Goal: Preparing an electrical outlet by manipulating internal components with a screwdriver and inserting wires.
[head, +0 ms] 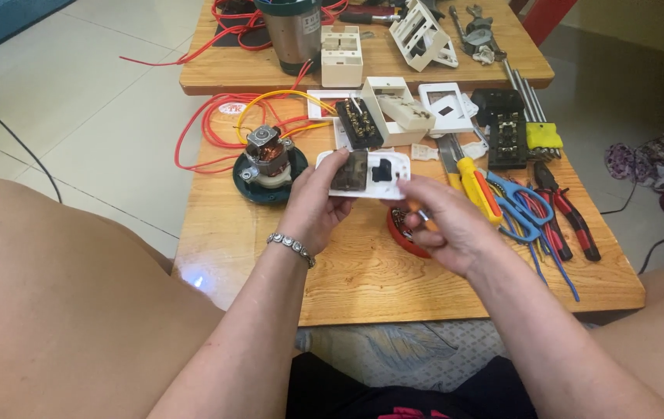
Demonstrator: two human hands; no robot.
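My left hand (312,208) holds a white switch plate (366,172) with a dark module in it, lifted just above the wooden table (363,279). A bead bracelet (292,247) circles that wrist. My right hand (444,225) is closed around a small orange-handled tool (419,214), its tip close to the plate's lower edge. Under the right hand lies a red round object (402,233), mostly hidden.
A small motor on a green base (268,164) sits left of the plate, with red and yellow wires (216,124). Yellow screwdriver (478,190), blue scissors (517,208), red pliers (576,221) and more switch parts (394,112) lie to the right and behind. My knees flank the table.
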